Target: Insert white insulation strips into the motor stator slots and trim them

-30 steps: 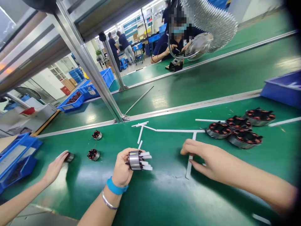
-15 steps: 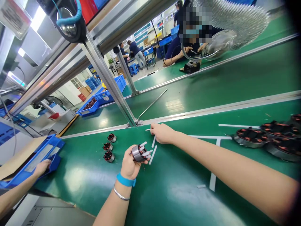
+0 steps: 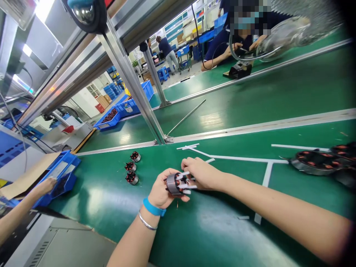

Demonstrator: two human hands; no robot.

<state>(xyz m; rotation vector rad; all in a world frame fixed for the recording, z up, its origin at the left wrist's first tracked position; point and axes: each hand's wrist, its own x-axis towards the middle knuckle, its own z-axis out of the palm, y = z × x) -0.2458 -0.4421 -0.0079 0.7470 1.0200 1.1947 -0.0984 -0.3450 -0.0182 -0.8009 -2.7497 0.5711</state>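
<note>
My left hand [image 3: 162,189], with a blue band and a silver bangle at the wrist, grips a metal stator [image 3: 174,184] with copper windings. Several white strips [image 3: 185,185] stick out of the stator's right side. My right hand [image 3: 201,173] is at those strips, its fingers closed around a white strip [image 3: 210,161] whose end shows above the knuckles; the fingertips are partly hidden. More white strips [image 3: 191,146] lie on the green table [image 3: 211,230] beyond my hands. Three smaller stators [image 3: 130,167] stand in a row to the left.
Larger stators [image 3: 314,162] lie at the right edge, near long white strips [image 3: 241,158]. At the left, another person's hand [image 3: 49,184] reaches to a blue bin [image 3: 71,181]. A metal post [image 3: 133,81] rises behind the table. Across it sits a person [image 3: 217,52].
My right hand has moved from the loose strips to the held stator, now with a white strip. The view has shifted, and the other person's hand has moved on the bin.
</note>
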